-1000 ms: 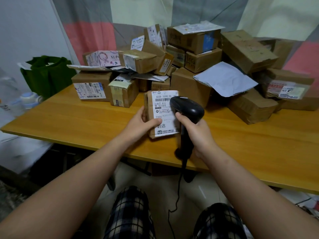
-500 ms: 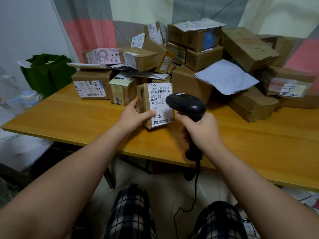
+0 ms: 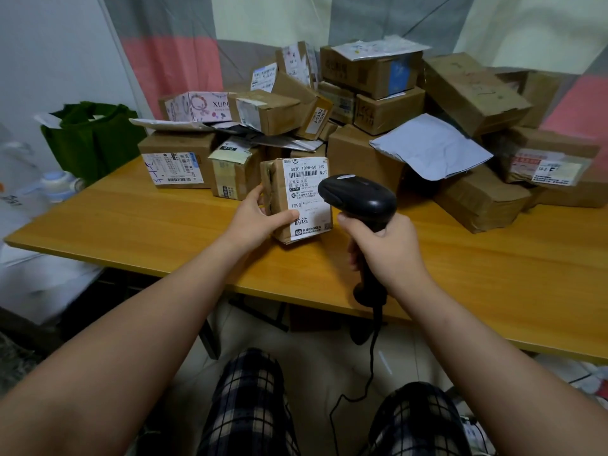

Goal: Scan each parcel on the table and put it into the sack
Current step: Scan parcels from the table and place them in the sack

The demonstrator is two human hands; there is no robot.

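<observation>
A small brown cardboard parcel (image 3: 296,199) with a white shipping label stands upright on the wooden table (image 3: 138,222). My left hand (image 3: 256,218) grips its left side, thumb across the label's lower edge. My right hand (image 3: 385,248) holds a black barcode scanner (image 3: 358,199) by the handle. The scanner's head sits just right of the label and covers its right edge. A green sack (image 3: 92,136) stands open beyond the table's left end.
A heap of brown cardboard boxes (image 3: 371,103) and a grey mailer bag (image 3: 431,149) fills the back of the table. The scanner's cable (image 3: 368,363) hangs down between my knees. White bags and a bottle lie at the far left.
The parcel has been moved away from me and set down upright on the table. The scanner has pulled back to the right, uncovering more of the label.
</observation>
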